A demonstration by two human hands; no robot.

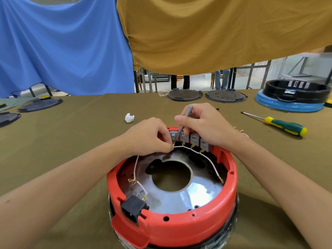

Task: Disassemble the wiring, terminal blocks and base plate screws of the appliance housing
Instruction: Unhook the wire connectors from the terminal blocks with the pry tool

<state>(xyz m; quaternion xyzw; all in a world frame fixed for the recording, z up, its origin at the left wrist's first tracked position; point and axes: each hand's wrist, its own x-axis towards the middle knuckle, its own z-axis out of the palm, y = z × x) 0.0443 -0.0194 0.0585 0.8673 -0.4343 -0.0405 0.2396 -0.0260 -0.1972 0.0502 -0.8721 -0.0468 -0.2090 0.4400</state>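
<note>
Olive cloth table [71, 141] w/ blue [62, 42] & mustard drapes [215, 33] hung behind; red housing [179, 221] sits near edge, centre. 4 grey terminal blocks [195, 139] on its far rim, 2 dark discs [185, 95] at back, 1 green screwdriver [285, 125] at right. Right hand [203, 123] grips grey tool [183, 121] at blocks; left hand [149, 135] pinches white wire [177, 146].

red housing [172, 225], olive tablecloth [71, 141], white wires [136, 166]
</note>
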